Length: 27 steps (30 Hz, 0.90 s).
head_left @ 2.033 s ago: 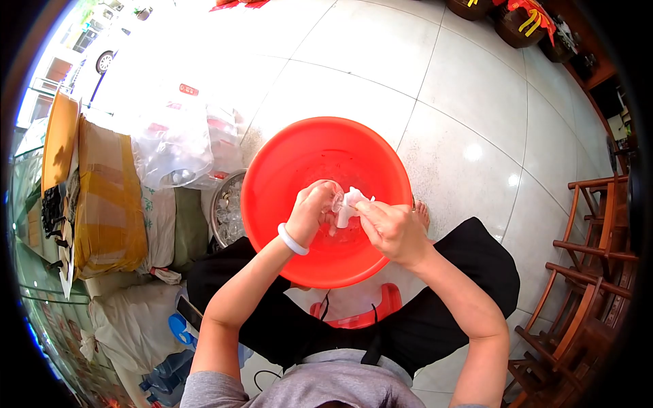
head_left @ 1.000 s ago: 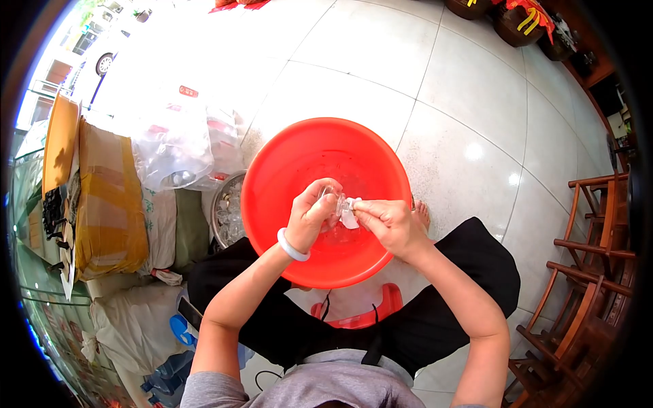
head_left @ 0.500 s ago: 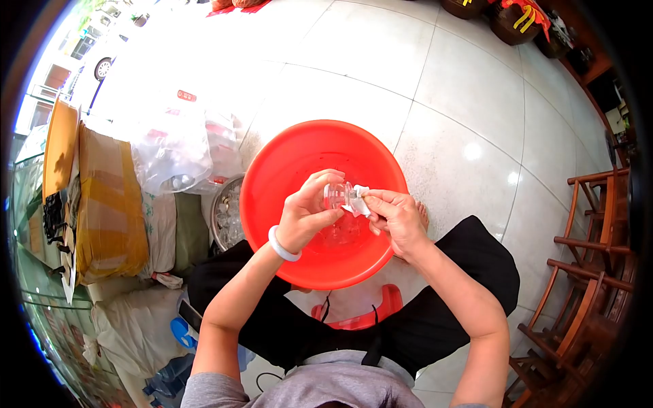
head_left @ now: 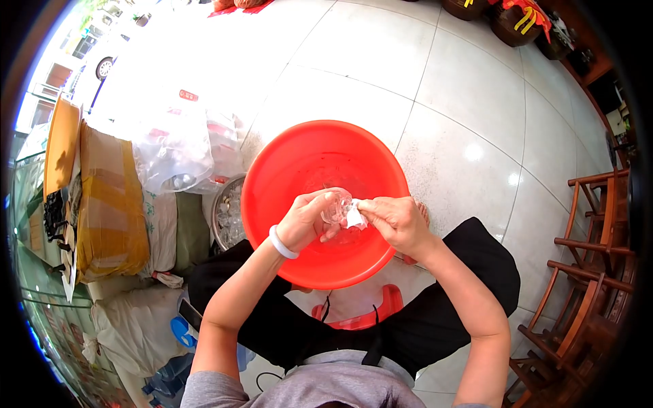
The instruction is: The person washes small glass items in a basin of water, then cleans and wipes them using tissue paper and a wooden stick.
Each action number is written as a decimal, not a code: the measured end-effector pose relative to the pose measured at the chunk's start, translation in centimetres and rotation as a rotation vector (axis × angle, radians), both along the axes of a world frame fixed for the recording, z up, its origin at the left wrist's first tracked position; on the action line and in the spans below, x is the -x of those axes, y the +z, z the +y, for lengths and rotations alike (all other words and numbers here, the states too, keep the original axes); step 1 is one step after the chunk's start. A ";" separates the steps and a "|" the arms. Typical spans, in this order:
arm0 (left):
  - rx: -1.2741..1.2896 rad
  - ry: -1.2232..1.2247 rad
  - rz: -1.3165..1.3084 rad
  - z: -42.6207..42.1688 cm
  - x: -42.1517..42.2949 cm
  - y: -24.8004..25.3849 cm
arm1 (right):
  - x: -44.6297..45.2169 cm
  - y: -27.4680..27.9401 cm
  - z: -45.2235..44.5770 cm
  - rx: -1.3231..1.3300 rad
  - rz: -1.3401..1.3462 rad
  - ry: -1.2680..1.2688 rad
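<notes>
My left hand point(head_left: 303, 221) is closed around a small clear glass jar point(head_left: 335, 204), with the thumb along its near side and fingers beneath. In my right hand point(head_left: 401, 223) a crumpled white piece of cloth or paper point(head_left: 355, 216) is pinched, touching the right end of the jar. Both hands are above a large red plastic basin point(head_left: 272, 170). Clear objects, perhaps glassware, lie at the bottom of the basin, partly hidden by the hands.
Left of the basin stands a metal bowl point(head_left: 215, 221) holding several clear pieces. Beyond it are plastic bags point(head_left: 177, 153) and a taped cardboard box point(head_left: 109, 204). Wooden chairs point(head_left: 585, 272) line the right side. Red slippers point(head_left: 367, 314) lie on the tiled floor point(head_left: 469, 102).
The jar has turned in my left hand, so its round end shows more. My left fingers have shifted beneath it. My right hand has rotated slightly with the white piece, which now hangs lower.
</notes>
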State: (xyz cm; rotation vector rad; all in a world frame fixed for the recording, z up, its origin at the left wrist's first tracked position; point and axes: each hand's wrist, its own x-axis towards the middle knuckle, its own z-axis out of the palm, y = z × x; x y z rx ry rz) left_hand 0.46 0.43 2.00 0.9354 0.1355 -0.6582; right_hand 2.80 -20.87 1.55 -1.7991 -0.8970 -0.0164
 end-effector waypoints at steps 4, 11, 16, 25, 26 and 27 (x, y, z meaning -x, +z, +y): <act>-0.219 0.086 -0.298 -1.3 0.3 1.1 | 0.6 1.2 0.1 -0.211 0.617 -0.154; -0.202 0.138 -0.437 -0.9 -0.1 1.4 | 0.3 1.7 0.2 -0.381 1.074 -0.163; -0.016 0.221 -0.180 -1.0 -0.1 0.7 | 0.4 1.3 0.0 -0.331 0.981 -0.138; -0.507 0.147 -0.819 -1.5 0.2 1.7 | 0.1 1.1 -0.1 -0.439 1.173 -0.117; -0.507 0.147 -0.820 -1.5 0.1 1.7 | 0.1 1.0 -0.1 -0.487 1.241 -0.101; -0.404 0.161 -0.741 -1.3 0.1 1.7 | 0.1 1.1 -0.1 -0.486 1.240 -0.100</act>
